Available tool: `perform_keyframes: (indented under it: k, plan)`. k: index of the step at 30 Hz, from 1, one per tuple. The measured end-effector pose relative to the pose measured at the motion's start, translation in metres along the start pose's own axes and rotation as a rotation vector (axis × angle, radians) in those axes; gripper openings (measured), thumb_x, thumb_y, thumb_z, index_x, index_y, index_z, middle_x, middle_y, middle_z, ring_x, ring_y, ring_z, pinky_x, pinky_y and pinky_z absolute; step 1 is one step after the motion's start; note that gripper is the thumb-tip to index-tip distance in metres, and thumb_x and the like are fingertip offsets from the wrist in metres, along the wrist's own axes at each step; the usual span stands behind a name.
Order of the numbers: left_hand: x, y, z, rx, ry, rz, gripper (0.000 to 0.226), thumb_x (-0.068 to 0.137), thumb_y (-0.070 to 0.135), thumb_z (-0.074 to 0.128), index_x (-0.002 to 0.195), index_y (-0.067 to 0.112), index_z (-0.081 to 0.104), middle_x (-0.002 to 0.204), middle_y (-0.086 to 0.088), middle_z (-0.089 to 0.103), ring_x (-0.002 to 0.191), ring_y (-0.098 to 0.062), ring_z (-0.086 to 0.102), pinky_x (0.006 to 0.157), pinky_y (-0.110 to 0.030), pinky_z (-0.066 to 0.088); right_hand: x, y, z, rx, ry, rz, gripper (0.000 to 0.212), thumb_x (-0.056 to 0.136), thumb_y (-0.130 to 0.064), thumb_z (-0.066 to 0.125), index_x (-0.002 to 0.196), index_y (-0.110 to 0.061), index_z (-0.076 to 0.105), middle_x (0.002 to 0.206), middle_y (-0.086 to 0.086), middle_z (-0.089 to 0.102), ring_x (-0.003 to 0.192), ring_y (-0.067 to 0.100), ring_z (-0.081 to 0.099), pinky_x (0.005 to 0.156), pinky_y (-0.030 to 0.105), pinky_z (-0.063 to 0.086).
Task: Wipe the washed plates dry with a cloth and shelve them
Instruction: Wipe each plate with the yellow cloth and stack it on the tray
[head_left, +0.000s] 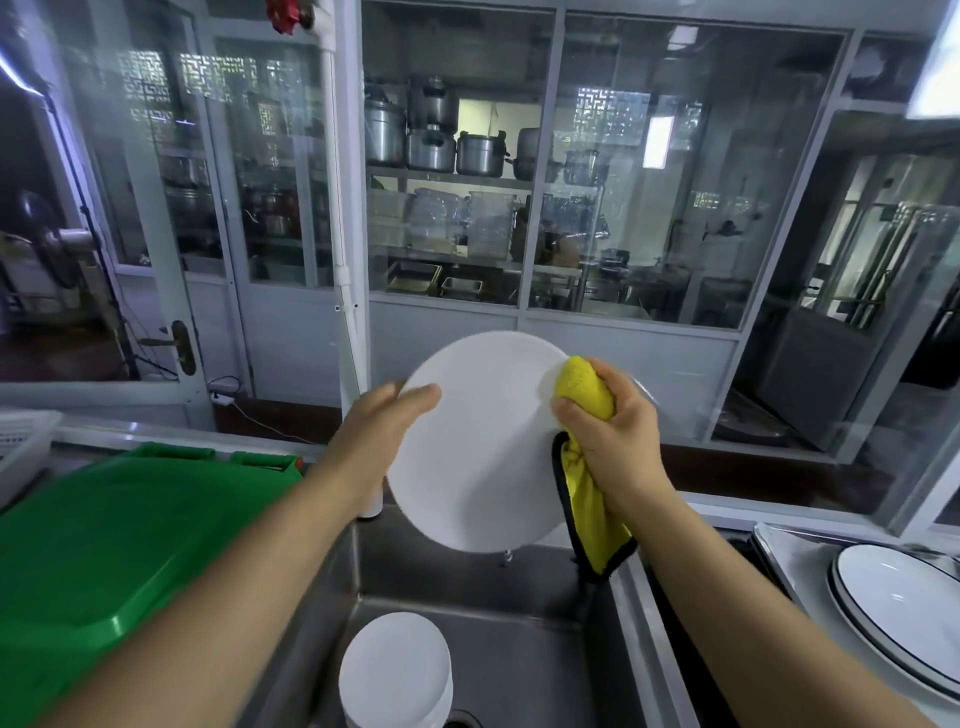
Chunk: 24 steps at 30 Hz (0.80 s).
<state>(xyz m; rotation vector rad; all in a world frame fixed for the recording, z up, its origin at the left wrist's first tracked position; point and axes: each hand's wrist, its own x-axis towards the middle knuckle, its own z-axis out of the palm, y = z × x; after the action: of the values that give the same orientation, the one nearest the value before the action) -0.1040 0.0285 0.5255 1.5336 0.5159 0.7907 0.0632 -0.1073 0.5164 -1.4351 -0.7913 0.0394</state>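
A round white ceramic plate (480, 447) is pinched at its rim by the left hand (382, 431); a bunched yellow microfibre cloth (584, 389), gripped by the right hand (610, 441), is pressed against the opposite edge. A hard wipe could dislodge the plate, which would be dropped into the steel sink (519, 623) below the hands.

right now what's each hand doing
Left hand: holds the white plate by its rim.
Right hand: grips the yellow cloth against it.

hands (498, 431) holding white plate (478, 447), yellow cloth (584, 392)

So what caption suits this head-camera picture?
Left hand holds a white plate over the sink; right hand wipes it with a yellow cloth.
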Motion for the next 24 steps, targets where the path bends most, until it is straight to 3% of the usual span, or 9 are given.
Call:
perform_keyframes:
  k: [3,5,7,10,12,15,18,20,24]
  plan:
    - [0.013,0.024,-0.004,0.393,-0.159,0.06,0.037,0.082,0.049,0.059,0.087,0.013,0.069,0.084,-0.007,0.073,0.079,-0.026,0.069,0.074,-0.035,0.051,0.001,-0.008,0.004,-0.209,-0.14,-0.132,0.037,0.081,-0.011,0.073,0.114,-0.026,0.062,0.103,-0.009,0.064,0.093,-0.005,0.059,0.084,0.021,0.048]
    - [0.017,0.032,-0.002,0.582,-0.138,0.132,0.045,0.089,0.047,0.057,0.076,0.005,0.063,0.068,-0.008,0.064,0.064,-0.024,0.062,0.063,-0.03,0.043,0.002,-0.016,0.004,-0.323,-0.166,-0.21,0.043,0.082,-0.018,0.073,0.121,-0.03,0.06,0.109,-0.01,0.065,0.101,0.007,0.06,0.09,0.032,0.049]
    - [0.013,0.032,-0.001,0.609,-0.078,0.216,0.051,0.089,0.048,0.058,0.072,0.0,0.06,0.061,-0.006,0.058,0.057,-0.022,0.055,0.06,-0.029,0.038,0.002,-0.024,0.001,-0.425,-0.17,-0.308,0.046,0.083,-0.023,0.072,0.124,-0.035,0.057,0.111,-0.015,0.061,0.105,0.012,0.057,0.092,0.036,0.048]
    - [0.007,0.028,0.001,0.52,0.0,0.286,0.042,0.091,0.043,0.056,0.07,0.007,0.063,0.061,-0.01,0.06,0.057,-0.023,0.055,0.06,-0.03,0.038,0.002,-0.031,-0.001,-0.401,-0.139,-0.349,0.047,0.082,-0.022,0.073,0.117,-0.047,0.053,0.105,-0.023,0.057,0.101,0.008,0.056,0.091,0.033,0.047]
    - [0.002,0.025,0.003,0.438,0.044,0.303,0.048,0.091,0.045,0.057,0.073,0.001,0.061,0.063,-0.014,0.058,0.058,-0.024,0.054,0.059,-0.032,0.038,0.003,-0.029,-0.001,-0.316,-0.102,-0.281,0.046,0.082,-0.022,0.073,0.115,-0.047,0.053,0.107,-0.021,0.061,0.1,0.007,0.058,0.091,0.032,0.049]
    - [-0.005,0.02,0.009,0.21,0.139,0.26,0.045,0.09,0.046,0.057,0.077,0.003,0.064,0.072,-0.017,0.066,0.067,-0.032,0.061,0.062,-0.038,0.047,-0.001,-0.02,0.003,-0.223,0.003,-0.167,0.046,0.086,-0.019,0.069,0.127,-0.033,0.053,0.107,-0.016,0.062,0.096,0.006,0.059,0.09,0.034,0.05]
    - [-0.012,0.017,0.018,-0.022,0.258,0.159,0.029,0.092,0.04,0.055,0.077,0.018,0.065,0.074,0.001,0.071,0.075,-0.022,0.067,0.066,-0.035,0.051,-0.013,-0.01,0.011,-0.237,0.137,-0.114,0.055,0.088,-0.02,0.064,0.138,-0.027,0.041,0.125,-0.007,0.056,0.11,0.011,0.053,0.096,0.037,0.045]
    - [-0.016,0.015,0.024,-0.181,0.336,0.09,0.026,0.092,0.04,0.056,0.078,0.019,0.063,0.069,0.007,0.07,0.072,-0.015,0.066,0.064,-0.031,0.053,-0.024,-0.005,0.018,-0.292,0.181,-0.088,0.062,0.09,-0.022,0.063,0.143,-0.025,0.031,0.139,-0.006,0.043,0.118,0.01,0.045,0.098,0.032,0.039]
    - [-0.021,0.01,0.03,-0.302,0.382,0.019,0.025,0.093,0.039,0.054,0.081,0.018,0.061,0.076,0.005,0.068,0.076,-0.017,0.066,0.069,-0.033,0.053,-0.035,0.008,0.028,-0.528,0.264,-0.253,0.066,0.085,-0.019,0.07,0.139,-0.006,0.036,0.141,0.013,0.039,0.126,0.028,0.034,0.108,0.045,0.029]
